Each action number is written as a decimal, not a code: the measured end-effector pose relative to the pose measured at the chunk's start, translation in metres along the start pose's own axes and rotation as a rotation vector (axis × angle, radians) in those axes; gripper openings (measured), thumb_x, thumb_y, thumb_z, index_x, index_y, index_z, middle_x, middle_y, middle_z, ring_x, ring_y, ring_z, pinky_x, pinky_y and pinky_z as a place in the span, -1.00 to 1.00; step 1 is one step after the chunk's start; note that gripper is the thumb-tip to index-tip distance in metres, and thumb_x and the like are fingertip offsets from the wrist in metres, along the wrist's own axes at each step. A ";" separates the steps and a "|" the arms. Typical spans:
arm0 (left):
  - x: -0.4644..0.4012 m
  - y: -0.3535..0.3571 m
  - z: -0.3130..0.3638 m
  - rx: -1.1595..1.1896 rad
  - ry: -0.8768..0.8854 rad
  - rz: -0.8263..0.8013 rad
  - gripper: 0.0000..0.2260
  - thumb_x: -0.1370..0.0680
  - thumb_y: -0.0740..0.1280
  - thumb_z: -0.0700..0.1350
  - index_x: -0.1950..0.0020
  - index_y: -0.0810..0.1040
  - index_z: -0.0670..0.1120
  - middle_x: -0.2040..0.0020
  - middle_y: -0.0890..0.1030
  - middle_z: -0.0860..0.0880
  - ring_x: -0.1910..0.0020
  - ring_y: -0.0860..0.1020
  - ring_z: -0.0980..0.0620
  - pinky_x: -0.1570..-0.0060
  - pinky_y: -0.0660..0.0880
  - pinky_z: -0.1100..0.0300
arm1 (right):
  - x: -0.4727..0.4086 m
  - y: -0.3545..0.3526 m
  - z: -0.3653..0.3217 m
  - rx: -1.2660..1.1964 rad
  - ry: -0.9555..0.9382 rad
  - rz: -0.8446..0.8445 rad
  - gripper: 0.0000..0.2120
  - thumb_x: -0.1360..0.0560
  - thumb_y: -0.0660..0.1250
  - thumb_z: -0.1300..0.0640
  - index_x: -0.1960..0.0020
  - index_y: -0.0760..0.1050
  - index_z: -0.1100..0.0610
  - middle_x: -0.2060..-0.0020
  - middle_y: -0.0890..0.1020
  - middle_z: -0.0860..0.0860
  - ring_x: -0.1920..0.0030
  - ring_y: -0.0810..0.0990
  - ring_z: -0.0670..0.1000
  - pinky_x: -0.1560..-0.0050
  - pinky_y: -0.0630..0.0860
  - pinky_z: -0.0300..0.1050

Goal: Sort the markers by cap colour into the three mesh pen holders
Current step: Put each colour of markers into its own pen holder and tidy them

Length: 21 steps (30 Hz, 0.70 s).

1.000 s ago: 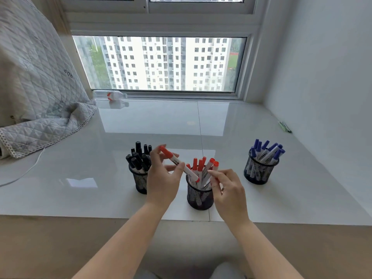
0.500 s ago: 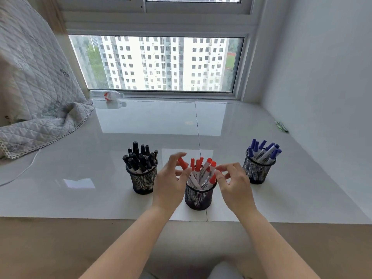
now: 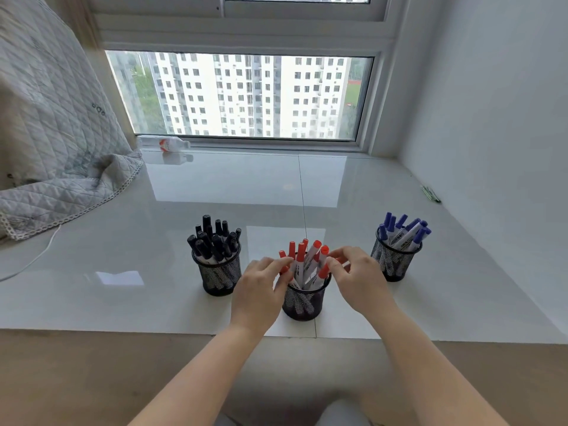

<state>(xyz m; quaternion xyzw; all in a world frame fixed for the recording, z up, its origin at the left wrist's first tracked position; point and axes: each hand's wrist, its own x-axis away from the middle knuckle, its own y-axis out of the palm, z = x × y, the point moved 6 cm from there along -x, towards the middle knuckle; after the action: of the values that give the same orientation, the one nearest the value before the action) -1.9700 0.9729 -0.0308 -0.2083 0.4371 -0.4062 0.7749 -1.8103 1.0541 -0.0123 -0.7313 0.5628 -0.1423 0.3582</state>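
We see three mesh holders on the white sill: black-capped markers (image 3: 215,238) in the left holder (image 3: 218,276), blue-capped markers (image 3: 402,230) in the right holder (image 3: 392,262), red-capped markers (image 3: 304,259) in the middle holder (image 3: 302,301). Our left hand (image 3: 259,287) and right hand (image 3: 358,278) flank the red caps, fingertips touching them; whether either grips a marker, we cannot tell.

Both bare forearms reach forward from the bottom edge of the view and converge toward the middle, the left arm angling in from the lower left and the right arm from the lower right. The left hand (image 3: 258,289) is seen from its back, wrist straight, fingers bent and pointing to the right, their tips touching red marker caps. The right hand (image 3: 358,279) mirrors it, back up, fingers curled and pointing left, fingertips (image 3: 333,262) against the caps on the other side. The 2 hands sit near each other at the same height, apart, neither plainly gripping anything.
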 end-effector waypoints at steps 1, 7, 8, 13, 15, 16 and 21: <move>-0.001 -0.001 0.000 -0.007 -0.004 -0.008 -0.79 -0.55 0.30 -0.01 -0.14 0.61 0.01 0.07 0.61 0.06 0.05 0.52 0.04 0.16 0.40 0.27 | -0.002 0.000 -0.001 0.009 0.007 -0.009 -0.90 -0.52 0.24 0.04 0.11 0.50 0.01 0.17 0.54 -0.07 0.17 0.51 -0.04 0.16 0.33 -0.18; -0.022 -0.010 0.006 0.025 -0.033 -0.015 -0.81 -0.53 0.32 -0.04 -0.12 0.59 0.00 -0.01 0.56 0.06 -0.02 0.49 0.05 0.07 0.35 0.27 | -0.013 -0.003 -0.008 0.071 0.021 -0.097 -0.92 -0.49 0.22 0.12 0.12 0.48 0.01 0.41 0.55 -0.23 0.38 0.49 -0.26 0.46 0.29 -0.42; -0.027 -0.011 0.008 0.027 -0.029 -0.023 -0.80 -0.53 0.32 -0.05 -0.14 0.57 0.00 -0.03 0.56 0.06 -0.04 0.48 0.05 0.07 0.35 0.28 | -0.014 -0.004 -0.009 0.077 0.015 -0.107 -0.92 -0.49 0.22 0.13 0.12 0.48 0.00 0.38 0.57 -0.21 0.38 0.50 -0.26 0.46 0.31 -0.43; -0.059 0.002 0.024 -0.064 0.077 -0.219 -0.71 -0.56 0.25 -0.04 -0.28 0.46 0.08 -0.18 0.54 0.12 -0.21 0.38 0.07 -0.08 0.29 0.28 | -0.014 -0.007 -0.010 0.133 -0.005 -0.213 -0.82 -0.47 0.20 0.17 0.06 0.55 -0.01 0.11 0.63 -0.06 0.11 0.56 -0.04 0.18 0.41 -0.21; -0.071 0.014 0.028 -0.122 0.114 -0.360 -0.68 -0.58 0.22 -0.05 -0.34 0.40 0.11 -0.27 0.49 0.10 -0.28 0.33 0.04 -0.19 0.31 0.18 | -0.013 -0.006 -0.009 0.162 -0.028 -0.280 -0.81 -0.49 0.21 0.16 0.00 0.55 -0.02 0.04 0.60 -0.08 0.08 0.54 -0.06 0.12 0.40 -0.21; -0.076 0.019 0.029 -0.146 0.125 -0.430 -0.67 -0.58 0.21 -0.06 -0.35 0.38 0.12 -0.30 0.47 0.09 -0.30 0.32 0.03 -0.23 0.32 0.13 | -0.013 -0.006 -0.009 0.183 -0.046 -0.305 -0.80 -0.49 0.21 0.16 -0.02 0.54 -0.03 0.03 0.57 -0.09 0.09 0.51 -0.08 0.11 0.38 -0.21; -0.089 0.039 0.034 -0.224 0.183 -0.647 -0.70 -0.57 0.20 -0.12 -0.27 0.46 0.15 -0.20 0.53 0.08 -0.18 0.44 0.01 -0.12 0.42 0.07 | -0.017 -0.004 -0.009 0.282 -0.150 -0.378 -0.84 -0.50 0.26 0.11 -0.04 0.54 -0.05 0.11 0.51 -0.14 0.15 0.45 -0.12 0.16 0.33 -0.27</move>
<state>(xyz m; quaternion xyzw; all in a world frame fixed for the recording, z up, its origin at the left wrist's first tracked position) -1.9496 1.0667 0.0061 -0.3826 0.4579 -0.5971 0.5362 -1.8181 1.0666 0.0003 -0.7749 0.3623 -0.2291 0.4646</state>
